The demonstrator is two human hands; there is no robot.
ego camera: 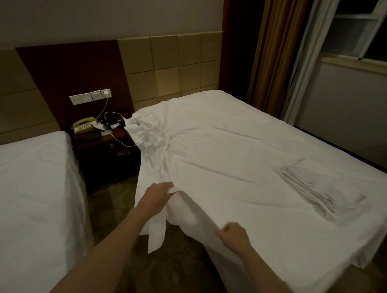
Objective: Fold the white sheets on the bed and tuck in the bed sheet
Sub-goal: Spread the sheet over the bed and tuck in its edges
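Observation:
A white bed sheet (233,153) covers the right-hand bed, wrinkled and bunched along its left side near the nightstand. My left hand (158,195) grips the sheet's hem at the bed's near left corner, and a loose strip of cloth hangs below it. My right hand (234,237) pinches the sheet's edge a little nearer to me, lifting it off the mattress. A stack of folded white sheets (311,189) lies on the bed's right part.
A second white bed (24,191) stands at the left across a narrow patterned-carpet aisle. A dark nightstand (106,140) with a telephone (84,125) and cables sits between the beds under the headboard. Curtains (276,56) and a window are at the far right.

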